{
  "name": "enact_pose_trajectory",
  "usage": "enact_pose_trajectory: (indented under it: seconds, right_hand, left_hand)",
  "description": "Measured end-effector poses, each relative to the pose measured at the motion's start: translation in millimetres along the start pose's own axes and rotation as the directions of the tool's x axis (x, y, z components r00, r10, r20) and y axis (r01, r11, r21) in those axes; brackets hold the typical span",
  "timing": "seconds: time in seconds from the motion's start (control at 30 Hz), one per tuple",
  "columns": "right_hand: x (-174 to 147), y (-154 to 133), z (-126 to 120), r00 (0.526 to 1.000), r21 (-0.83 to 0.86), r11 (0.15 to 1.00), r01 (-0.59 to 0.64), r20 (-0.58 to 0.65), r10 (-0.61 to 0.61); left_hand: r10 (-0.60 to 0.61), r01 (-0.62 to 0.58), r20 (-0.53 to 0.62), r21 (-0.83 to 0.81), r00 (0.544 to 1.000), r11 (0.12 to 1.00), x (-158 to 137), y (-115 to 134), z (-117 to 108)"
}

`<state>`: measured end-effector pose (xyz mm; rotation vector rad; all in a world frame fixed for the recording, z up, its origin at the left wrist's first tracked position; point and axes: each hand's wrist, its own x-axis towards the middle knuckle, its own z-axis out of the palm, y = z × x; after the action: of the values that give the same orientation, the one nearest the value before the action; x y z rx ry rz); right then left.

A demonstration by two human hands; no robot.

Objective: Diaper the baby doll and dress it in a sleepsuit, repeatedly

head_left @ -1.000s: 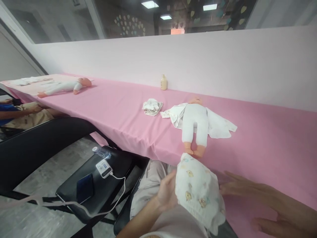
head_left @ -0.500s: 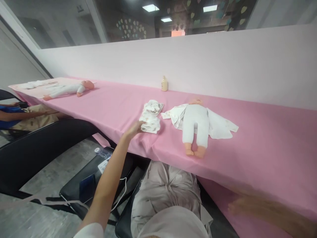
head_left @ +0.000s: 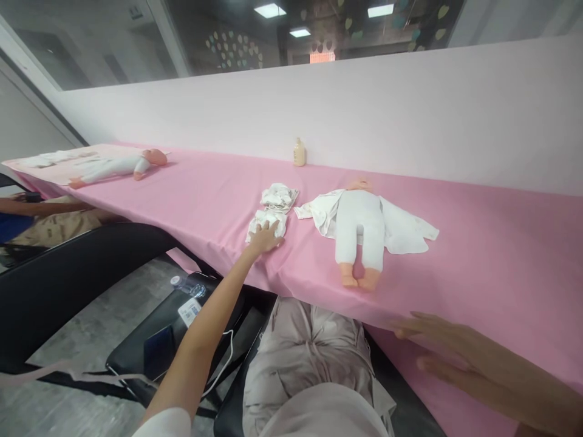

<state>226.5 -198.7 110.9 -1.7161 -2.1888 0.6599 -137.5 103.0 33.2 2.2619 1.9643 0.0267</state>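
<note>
One pink cloth (head_left: 483,243) lies beneath the doll (head_left: 361,209) (wall (head_left: 410,115) behind).

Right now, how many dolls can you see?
2. The nearer doll lies on a spread white garment, right of the left hand; the farther doll lies at the far left, partly on a pale mat. No others show.

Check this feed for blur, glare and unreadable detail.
Head view: the right hand looks softer than the left hand; head view: bright lights show in the dark window; head view: the bottle is too small to read.
</note>
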Motion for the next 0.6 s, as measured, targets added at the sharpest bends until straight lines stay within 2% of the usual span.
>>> enact_pose_trajectory:
  seconds: [0.1,0.27,0.4,0.5,0.6]
  right_hand:
    - [5,4,3,0.994,0.0,0.998,-0.062,0.086,0.062]
    - [12,1,1,0.995,0.066,0.996,-0.054,0.092,0.048]
    - [24,-8,1,0.991,0.136,0.989,-0.06,0.127,0.043]
    - [41,-20,7,0.995,0.152,0.987,-0.046,0.09,0.033]
    - [76,-29,10,1.0,0.151,0.988,-0.014,-0.002,0.014]
  left_hand:
    - [0.048,-0.047,0.02,-0.017,0.999,0.999,9,-9,-6]
    - [0.078,-0.078,-0.01,-0.012,0.997,0.997,27,-23,-13]
    - [0.075,-0.074,-0.041,0.029,0.996,0.997,35,-28,-6]
    - [0.071,-0.064,-0.124,0.053,0.99,0.997,32,-30,5]
    - [0.08,-0.065,-0.288,0.063,0.954,0.996,24,-29,15]
